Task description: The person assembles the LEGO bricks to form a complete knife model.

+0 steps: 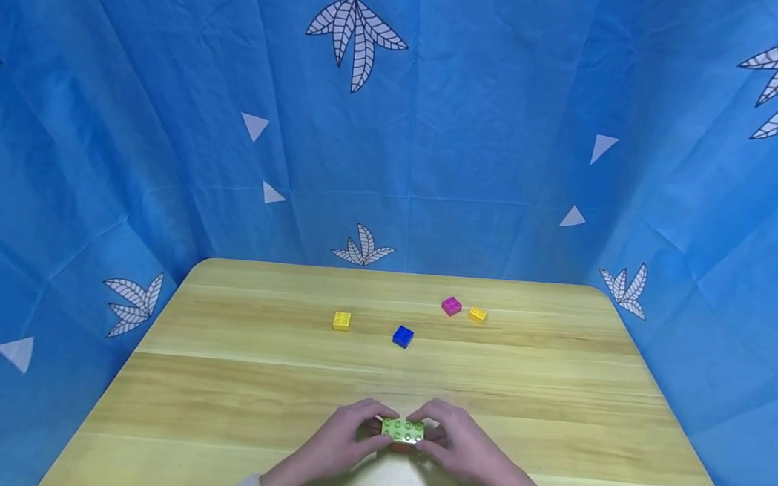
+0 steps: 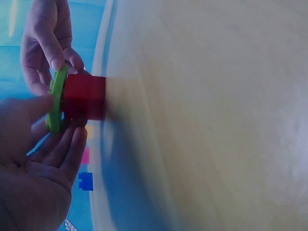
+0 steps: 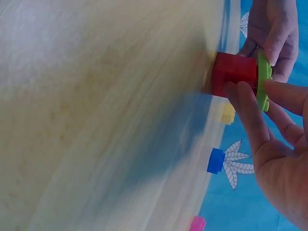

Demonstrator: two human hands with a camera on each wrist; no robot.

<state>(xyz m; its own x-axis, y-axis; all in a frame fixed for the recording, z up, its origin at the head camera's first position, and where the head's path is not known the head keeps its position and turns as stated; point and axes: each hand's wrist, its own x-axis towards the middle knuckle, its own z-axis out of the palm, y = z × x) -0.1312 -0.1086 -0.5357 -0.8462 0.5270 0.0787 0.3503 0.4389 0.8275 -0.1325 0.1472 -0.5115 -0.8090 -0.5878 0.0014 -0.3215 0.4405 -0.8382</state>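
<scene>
Close to the table's front edge, a flat green building brick point(image 1: 403, 430) with two rows of studs lies on top of a red building block point(image 2: 84, 96). The green one is wider and overhangs the red at both ends. My left hand point(image 1: 345, 435) pinches the left end of the green brick between thumb and fingers. On the opposite end, my right hand point(image 1: 458, 442) pinches it the same way, with fingertips touching the red block's side in the right wrist view. From above, most of the red block is hidden under the green brick.
Farther back on the wooden table point(image 1: 233, 389) lie a yellow brick point(image 1: 341, 321), a blue brick point(image 1: 403, 337), a magenta brick point(image 1: 451, 306) and a small orange-yellow brick point(image 1: 477, 315). Blue patterned cloth point(image 1: 476, 129) hangs behind and at both sides.
</scene>
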